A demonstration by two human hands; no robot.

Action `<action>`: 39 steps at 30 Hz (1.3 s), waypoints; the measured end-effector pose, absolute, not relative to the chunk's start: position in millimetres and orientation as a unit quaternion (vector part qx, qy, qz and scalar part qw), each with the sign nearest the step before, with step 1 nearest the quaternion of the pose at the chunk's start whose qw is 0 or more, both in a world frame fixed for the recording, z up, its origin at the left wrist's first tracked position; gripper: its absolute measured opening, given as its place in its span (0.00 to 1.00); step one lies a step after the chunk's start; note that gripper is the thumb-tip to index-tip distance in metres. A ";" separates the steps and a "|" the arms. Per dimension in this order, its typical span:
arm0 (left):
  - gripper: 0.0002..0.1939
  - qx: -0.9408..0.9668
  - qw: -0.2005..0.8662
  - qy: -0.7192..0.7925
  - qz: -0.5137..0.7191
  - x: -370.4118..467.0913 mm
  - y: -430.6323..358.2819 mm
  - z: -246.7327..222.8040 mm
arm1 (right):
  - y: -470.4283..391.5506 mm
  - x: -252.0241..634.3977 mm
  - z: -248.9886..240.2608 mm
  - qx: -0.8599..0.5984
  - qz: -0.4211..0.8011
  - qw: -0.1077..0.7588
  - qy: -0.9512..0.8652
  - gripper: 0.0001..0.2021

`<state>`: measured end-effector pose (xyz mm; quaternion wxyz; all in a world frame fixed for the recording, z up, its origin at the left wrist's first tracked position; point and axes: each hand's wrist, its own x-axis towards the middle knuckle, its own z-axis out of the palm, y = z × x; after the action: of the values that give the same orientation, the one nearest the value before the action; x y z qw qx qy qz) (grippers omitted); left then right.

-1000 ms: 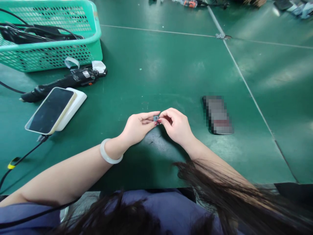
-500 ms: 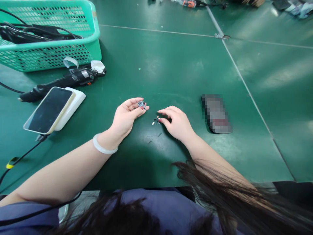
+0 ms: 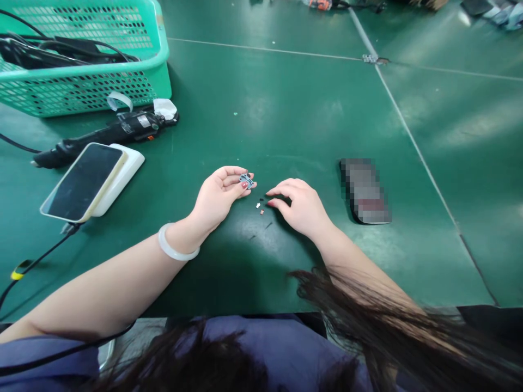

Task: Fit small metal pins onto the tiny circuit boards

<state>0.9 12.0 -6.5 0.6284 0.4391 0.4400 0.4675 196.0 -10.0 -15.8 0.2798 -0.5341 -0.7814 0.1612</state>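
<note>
Head view: a green surface point(image 3: 294, 120) takes up most of what shows of the room, and pale seams cross it to the right of a green plastic basket point(image 3: 159, 65). Black cables point(image 3: 73, 51) lie inside the basket. Just in front of the basket, on the person's side, lies a black power tool point(image 3: 131, 129) with white wrapping at its head. Farther in front of the basket a phone point(image 3: 84, 179) rests partly on a white box point(image 3: 129, 160), and a black cord with a yellow tie point(image 3: 17, 275) runs from their lower end. Well to the right of the basket sits a dark flat thing point(image 3: 365, 190), blocked out by pixels. Also far right of the basket, cut by the top edge, is an orange and black tool point(image 3: 321, 4).

In front of the basket and to its right, the left hand point(image 3: 216, 196), with a pale bracelet point(image 3: 175, 247) on its wrist, has its thumb and fingers clamped on a small grey part point(image 3: 247, 181), which sits at the fingertips above the surface. The right hand point(image 3: 302, 209) is farther right of the basket; its thumb and forefinger are apart. Just beside these fingertips, on the side toward the basket, lie a white bit point(image 3: 258, 205), a reddish bit point(image 3: 262, 212) and a black bit point(image 3: 261, 199).
</note>
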 end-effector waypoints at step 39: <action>0.11 0.530 0.631 0.412 0.389 3.0 6.5 -8.1 | -20.7 182.8 -0.3 -0.444 0.104 0.452 -0.767 0.05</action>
<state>3.0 6.5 -8.1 0.6310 0.5301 0.4120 0.3887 182.8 -20.7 -0.3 0.4519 -0.4437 -0.7668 0.1041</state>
